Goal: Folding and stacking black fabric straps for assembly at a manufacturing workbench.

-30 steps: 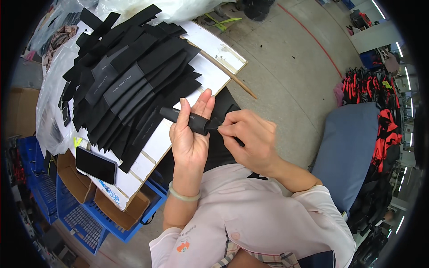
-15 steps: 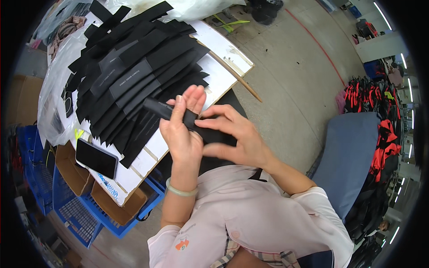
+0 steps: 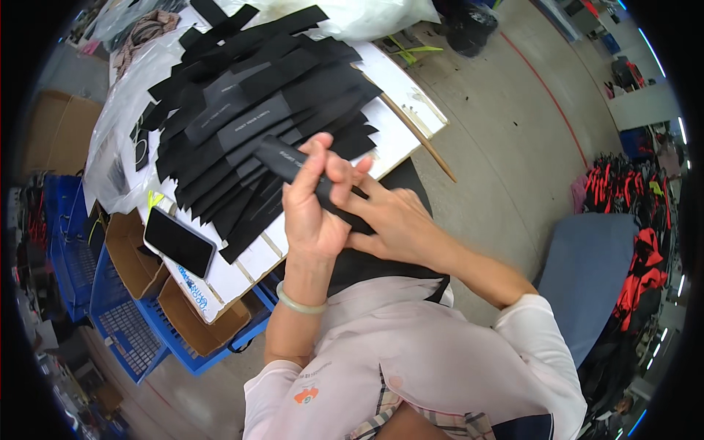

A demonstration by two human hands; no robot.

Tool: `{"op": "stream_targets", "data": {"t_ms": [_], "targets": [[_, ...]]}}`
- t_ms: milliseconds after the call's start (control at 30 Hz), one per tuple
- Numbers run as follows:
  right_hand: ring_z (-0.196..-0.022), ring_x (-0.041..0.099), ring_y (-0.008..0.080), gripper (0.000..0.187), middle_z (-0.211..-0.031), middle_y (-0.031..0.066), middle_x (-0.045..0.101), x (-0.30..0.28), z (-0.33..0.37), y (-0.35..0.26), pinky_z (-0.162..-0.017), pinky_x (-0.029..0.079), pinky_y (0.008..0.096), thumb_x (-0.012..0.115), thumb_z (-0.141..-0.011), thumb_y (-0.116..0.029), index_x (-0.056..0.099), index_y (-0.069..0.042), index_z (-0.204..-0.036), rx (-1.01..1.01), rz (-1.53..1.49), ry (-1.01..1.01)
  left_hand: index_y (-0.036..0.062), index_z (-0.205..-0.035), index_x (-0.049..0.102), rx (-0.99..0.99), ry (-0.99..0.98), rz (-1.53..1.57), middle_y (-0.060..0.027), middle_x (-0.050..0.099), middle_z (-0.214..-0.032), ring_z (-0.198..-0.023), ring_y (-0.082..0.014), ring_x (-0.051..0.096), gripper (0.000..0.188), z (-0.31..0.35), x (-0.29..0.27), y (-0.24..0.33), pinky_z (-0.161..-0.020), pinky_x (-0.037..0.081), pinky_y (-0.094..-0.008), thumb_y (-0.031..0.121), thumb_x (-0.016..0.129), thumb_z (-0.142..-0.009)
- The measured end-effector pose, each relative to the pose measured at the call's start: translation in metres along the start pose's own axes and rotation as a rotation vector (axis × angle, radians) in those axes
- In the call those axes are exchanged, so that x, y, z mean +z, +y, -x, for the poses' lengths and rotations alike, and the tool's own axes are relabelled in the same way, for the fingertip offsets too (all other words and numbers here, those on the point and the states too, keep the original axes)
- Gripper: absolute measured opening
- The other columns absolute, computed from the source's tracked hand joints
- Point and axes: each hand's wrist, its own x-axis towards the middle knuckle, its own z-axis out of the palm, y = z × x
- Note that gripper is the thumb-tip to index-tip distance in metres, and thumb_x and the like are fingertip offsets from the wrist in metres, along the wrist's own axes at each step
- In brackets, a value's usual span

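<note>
Above the near edge of the table (image 3: 396, 77): a smooth black band (image 3: 282, 158), rounded like a tube, slants through the left hand (image 3: 312, 213).
On the table: a fanned pile of black strips (image 3: 257, 117), flat, cloth-like and square-ended, overlapping across most of the white board.
Phone (image 3: 180, 240): a flat, dark, glossy slab near the table's left corner.
Stick (image 3: 418, 139): slim wood, jutting past the table's near edge at the right.
Plastic bag (image 3: 117, 154): clear, wrinkled, draped along the table's left side.
Cardboard box (image 3: 202, 315): brown, open, set in a blue crate (image 3: 194, 361) by the table's left corner; its contents are hidden.
Left hand: palm up, fingers curled round the band; a pale, smooth bracelet (image 3: 301, 302) rings its wrist.
Right hand (image 3: 403, 227): back up, fingers and thumb parted at the band's lower end; whether they pinch it, I cannot tell.
</note>
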Motion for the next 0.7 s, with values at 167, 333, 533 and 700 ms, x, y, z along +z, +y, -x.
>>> {"op": "stream_targets", "data": {"t_ms": [167,333,533,700], "targets": [[-0.060,0.058,0.0351,0.022,-0.070,0.0164,0.056,-0.003,0.006,0.001,-0.051,0.045,0.0417,0.067,-0.065,-0.006,0.056,-0.002,-0.084,0.044,-0.003,-0.015,0.0005,-0.101,0.053,-0.040,-0.030,-0.208,-0.0032,0.050,-0.058,-0.045,-0.0102,0.044,0.017,0.007,0.008,-0.005,-0.086,0.048,-0.0378,0.014,0.054,-0.091],[-0.057,0.058,0.0358,0.016,-0.063,0.0171,0.056,0.011,-0.020,0.012,-0.051,0.047,0.0420,0.063,-0.064,-0.004,0.056,-0.002,-0.079,-0.073,0.104,0.045,-0.0013,-0.103,0.054,0.036,0.068,-0.171,-0.0044,0.051,-0.059,-0.051,-0.0153,0.051,0.021,0.004,0.022,0.001,-0.097,0.042,-0.0439,0.016,0.054,-0.092],[-0.057,0.060,0.0327,0.021,-0.085,0.0147,0.061,0.030,0.006,0.009,-0.048,0.049,0.0380,0.074,-0.066,-0.013,0.061,-0.003,-0.079,-0.104,-0.062,0.122,-0.0057,-0.091,0.058,0.120,-0.031,-0.266,0.0016,0.038,-0.051,-0.043,-0.0064,0.035,0.018,0.024,0.019,-0.006,-0.045,0.040,-0.0252,0.012,0.055,-0.091],[-0.065,0.062,0.0311,0.028,-0.083,0.0132,0.061,0.029,-0.002,0.014,-0.054,0.050,0.0367,0.077,-0.056,-0.012,0.060,-0.006,-0.078,-0.221,-0.085,0.272,-0.0065,-0.092,0.059,0.136,-0.168,-0.300,0.0013,0.040,-0.051,-0.044,-0.0057,0.036,0.019,0.024,0.029,0.001,-0.045,0.037,-0.0223,0.012,0.055,-0.092]]}}
